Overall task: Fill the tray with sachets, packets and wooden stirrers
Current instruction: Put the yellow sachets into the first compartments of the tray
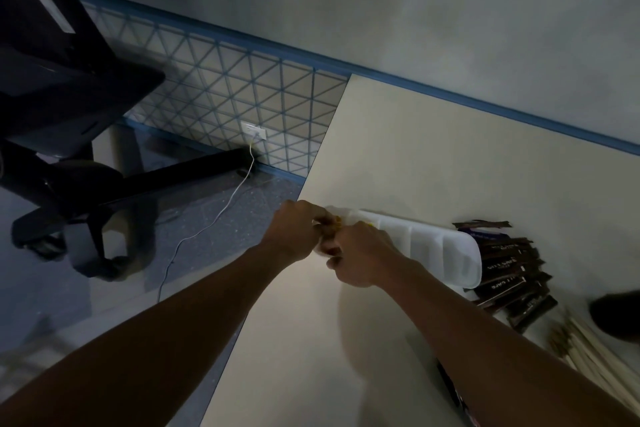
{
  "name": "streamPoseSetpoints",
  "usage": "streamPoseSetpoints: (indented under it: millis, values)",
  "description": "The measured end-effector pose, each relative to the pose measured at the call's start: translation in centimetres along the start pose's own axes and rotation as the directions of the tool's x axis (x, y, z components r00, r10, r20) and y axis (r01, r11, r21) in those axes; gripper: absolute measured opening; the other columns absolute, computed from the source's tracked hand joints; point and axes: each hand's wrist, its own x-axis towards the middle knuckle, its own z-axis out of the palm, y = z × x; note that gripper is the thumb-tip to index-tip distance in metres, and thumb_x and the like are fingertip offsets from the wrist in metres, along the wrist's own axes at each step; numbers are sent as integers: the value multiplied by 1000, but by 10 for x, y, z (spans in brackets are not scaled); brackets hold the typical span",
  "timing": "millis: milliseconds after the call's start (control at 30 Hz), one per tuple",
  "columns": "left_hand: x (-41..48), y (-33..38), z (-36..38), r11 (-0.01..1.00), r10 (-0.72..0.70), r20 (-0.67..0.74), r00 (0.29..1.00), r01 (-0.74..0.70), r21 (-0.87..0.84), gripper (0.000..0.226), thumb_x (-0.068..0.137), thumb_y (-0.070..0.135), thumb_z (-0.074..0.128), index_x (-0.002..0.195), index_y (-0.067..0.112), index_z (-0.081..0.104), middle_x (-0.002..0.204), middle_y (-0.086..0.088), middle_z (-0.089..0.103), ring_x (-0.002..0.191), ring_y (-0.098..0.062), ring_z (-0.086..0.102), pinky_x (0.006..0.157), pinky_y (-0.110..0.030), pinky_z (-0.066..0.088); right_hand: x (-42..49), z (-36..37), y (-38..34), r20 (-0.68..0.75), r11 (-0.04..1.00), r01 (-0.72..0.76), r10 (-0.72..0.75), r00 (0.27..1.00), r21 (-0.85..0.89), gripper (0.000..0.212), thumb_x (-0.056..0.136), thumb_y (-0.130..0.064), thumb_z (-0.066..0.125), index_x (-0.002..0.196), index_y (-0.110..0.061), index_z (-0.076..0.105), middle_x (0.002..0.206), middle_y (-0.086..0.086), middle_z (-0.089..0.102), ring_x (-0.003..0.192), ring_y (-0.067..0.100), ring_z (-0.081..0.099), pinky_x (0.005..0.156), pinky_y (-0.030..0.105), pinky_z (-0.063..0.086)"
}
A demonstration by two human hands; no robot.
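Now we see both hands close together at the left end of the white tray (pixel 440 246) on the pale table (pixel 433 149). Our left hand (pixel 294 229) and right hand (pixel 360 253) have fingers curled around something small and yellow (pixel 336 221), maybe a sachet; it is too blurry to tell. Dark brown packets (pixel 509 274) lie just right of the tray. Wooden stirrers (pixel 588 347) lie nearer, at the right edge.

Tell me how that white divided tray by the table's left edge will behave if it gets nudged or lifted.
The white tray looks like thin moulded plastic, so it is probably light and would slide easily on the smooth table. Its compartments look mostly empty, so little weighs it down. Being shallow and flat, it seems unlikely to tip, though it may flex if lifted by one end.
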Motion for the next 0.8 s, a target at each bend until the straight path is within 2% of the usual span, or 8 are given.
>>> streamPoseSetpoints:
  millis: [67,133,300,400,467,533,667,800]
  values:
    - [0,-2,1,1000,-2,-8,1000,2,-10,17,88,24,67,100,30,78,94,8,76,86,-14,68,84,-36,55,1,1,1,-5,1000,-9,9,1000,17,28,88,-35,61,115,-37,69,110,-5,70,107,23,63,79,26,42]
    - [0,-1,0,1000,10,-7,1000,-10,-13,16,88,26,68,100,28,78,94,6,77,84,-13,69,83,-34,56,1,0,2,-2,999,-15,15,1000,49,29,89,-36,63,117,-37,69,114,-7,71,111,22,62,85,28,44]
    - [1,3,-3,999,32,-12,999,-32,-9,17,89,21,67,102,22,77,97,4,76,77,-8,67,81,-20,52,-2,-7,5,-5,984,-59,61,998,167,26,85,-34,74,111,-34,73,112,-9,72,108,17,64,94,32,50]
    - [1,5,-4,1000,27,-1,1000,-27,3,15,89,22,67,100,21,77,94,2,77,80,-13,69,86,-29,54,0,-4,10,-10,942,-79,88,996,326,18,81,-31,80,98,-29,77,100,-9,76,98,13,69,92,36,55]
    - [1,7,-3,999,29,-12,1000,-29,16,14,88,20,68,97,20,78,92,1,77,81,-14,70,86,-33,55,1,-3,10,-45,926,-75,98,994,370,17,77,-36,81,94,-32,78,97,-7,76,92,14,70,88,39,57]
    - [2,7,-2,999,28,-23,999,-27,27,14,88,18,67,96,20,78,90,1,77,79,-14,70,85,-33,56,3,-3,11,-92,926,-62,103,990,372,18,77,-42,76,94,-38,76,94,-6,75,90,17,68,85,38,57]
    - [2,9,0,999,27,-41,999,-25,31,13,89,21,67,96,20,78,91,1,77,80,-15,70,83,-35,57,1,-5,15,-171,966,-58,104,980,253,19,87,-31,66,102,-35,77,105,-3,72,99,23,63,81,29,49]
    - [2,7,-2,1000,15,-70,997,-15,1,14,89,19,67,98,19,77,94,1,76,84,-13,69,83,-32,56,-1,-1,8,-227,985,-42,79,971,167,21,90,-28,65,107,-34,75,106,-4,73,100,23,65,83,31,49]
